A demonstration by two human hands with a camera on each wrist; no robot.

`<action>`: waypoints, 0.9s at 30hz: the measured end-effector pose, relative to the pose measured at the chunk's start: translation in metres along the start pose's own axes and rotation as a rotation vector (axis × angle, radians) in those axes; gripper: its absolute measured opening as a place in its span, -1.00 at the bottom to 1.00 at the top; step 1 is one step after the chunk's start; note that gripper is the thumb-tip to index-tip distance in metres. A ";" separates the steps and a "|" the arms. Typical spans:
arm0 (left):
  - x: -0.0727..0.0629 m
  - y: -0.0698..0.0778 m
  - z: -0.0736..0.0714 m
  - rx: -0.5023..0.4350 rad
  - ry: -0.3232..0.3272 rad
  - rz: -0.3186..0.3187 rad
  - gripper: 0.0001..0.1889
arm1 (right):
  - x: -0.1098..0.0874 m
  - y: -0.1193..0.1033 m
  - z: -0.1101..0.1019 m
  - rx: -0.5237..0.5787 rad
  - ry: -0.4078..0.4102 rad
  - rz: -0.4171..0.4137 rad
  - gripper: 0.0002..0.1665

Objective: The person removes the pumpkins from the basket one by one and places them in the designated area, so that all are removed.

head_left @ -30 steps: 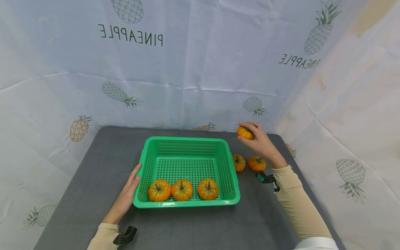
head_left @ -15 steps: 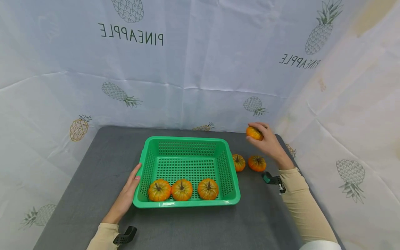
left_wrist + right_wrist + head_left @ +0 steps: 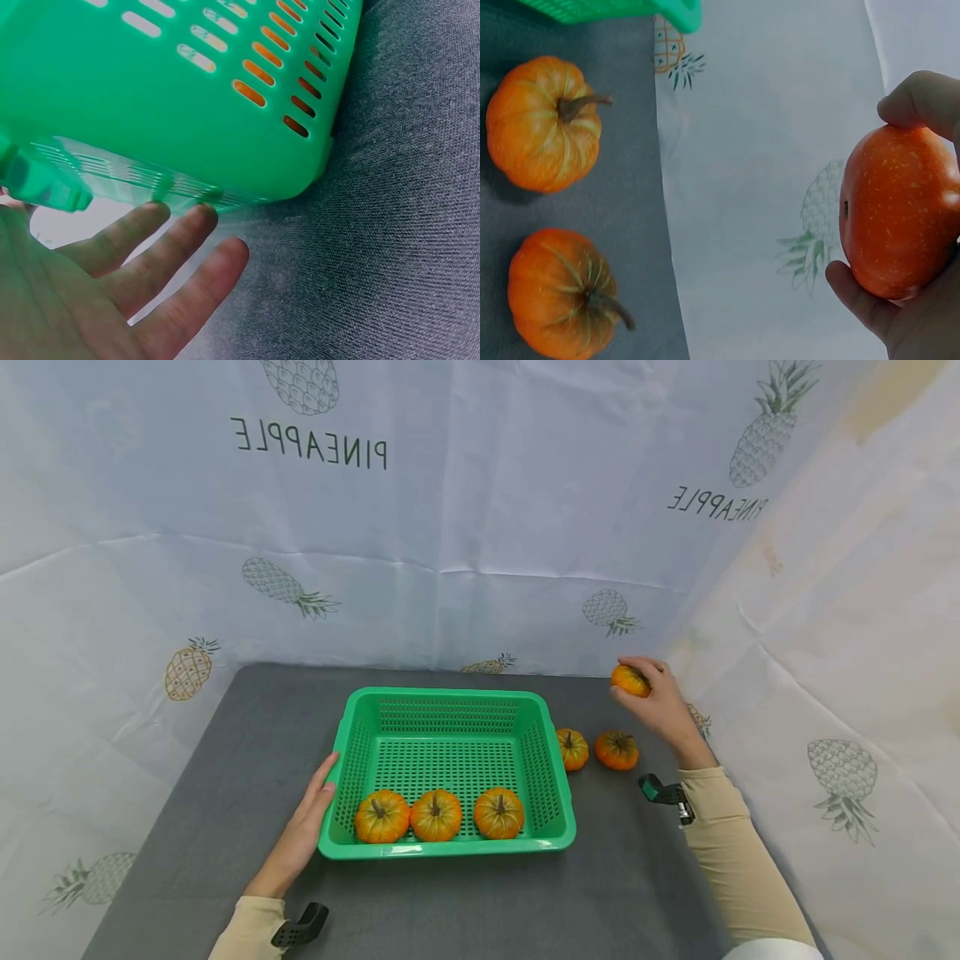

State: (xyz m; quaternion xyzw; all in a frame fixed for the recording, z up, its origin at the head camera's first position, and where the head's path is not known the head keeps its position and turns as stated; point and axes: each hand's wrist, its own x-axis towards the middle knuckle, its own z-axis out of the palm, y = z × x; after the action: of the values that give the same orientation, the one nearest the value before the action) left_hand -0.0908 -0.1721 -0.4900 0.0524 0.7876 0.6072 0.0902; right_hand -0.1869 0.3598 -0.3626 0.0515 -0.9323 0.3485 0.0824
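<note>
- R hand (image 3: 658,697): thumb & fingers curled round held pumpkin (image 3: 631,681), off the surface nr far R corner of bench (image 3: 450,906); smooth, speckled side of fruit shown in R wrist view.
- L hand (image 3: 303,822): fingers extended (not wrapped), laid along L side of green basket (image 3: 450,695).
- Basket: approx. mid-bench, slotted walls & floor. Row along near wall, stems up: L-end pumpkin (image 3: 382,817) & mid pumpkin (image 3: 436,817) side by side; R-end pumpkin (image 3: 498,815) set apart by a gap.
- Outside basket: inner loose pumpkin (image 3: 573,750) just beside R wall, its L edge hidden by rim; outer loose pumpkin (image 3: 617,751) next to it, twd R forearm. Both on bench, nearer the wearer than held pumpkin.
- In the way: basket's R wall & rim, btw. held pumpkin and the 3 inside.
- Backdrop: pale cloth (image 3: 510,510) w/ pineapple prints & mirrored lettering, behind bench and at both sides; close to R hand, contact can't be told.
- Also: black wrist units, L (image 3: 302,927) & R (image 3: 662,792); beige sleeves (image 3: 738,864).
</note>
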 end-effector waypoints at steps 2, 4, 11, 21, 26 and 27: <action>0.000 0.000 0.001 0.001 0.002 0.000 -0.39 | -0.002 0.004 -0.002 0.004 0.006 0.011 -0.36; 0.000 0.000 0.001 0.000 0.003 0.004 -0.39 | -0.003 0.009 -0.003 0.005 0.015 0.021 -0.35; 0.000 0.001 0.001 -0.014 -0.008 0.001 -0.39 | -0.009 0.023 -0.007 -0.004 0.045 0.042 -0.33; 0.002 0.000 0.000 -0.015 -0.031 -0.016 -0.39 | -0.013 0.038 -0.008 -0.004 0.097 0.060 -0.34; 0.002 0.000 0.001 -0.011 -0.035 -0.017 -0.39 | -0.014 0.045 -0.009 0.000 0.122 0.067 -0.34; 0.003 0.000 0.001 -0.010 -0.036 -0.016 -0.39 | -0.015 0.046 -0.009 0.001 0.124 0.071 -0.34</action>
State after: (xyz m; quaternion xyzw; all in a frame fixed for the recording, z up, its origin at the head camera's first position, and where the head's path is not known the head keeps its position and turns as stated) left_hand -0.0932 -0.1705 -0.4901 0.0565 0.7833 0.6093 0.1095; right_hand -0.1787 0.4013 -0.3881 -0.0032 -0.9265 0.3540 0.1278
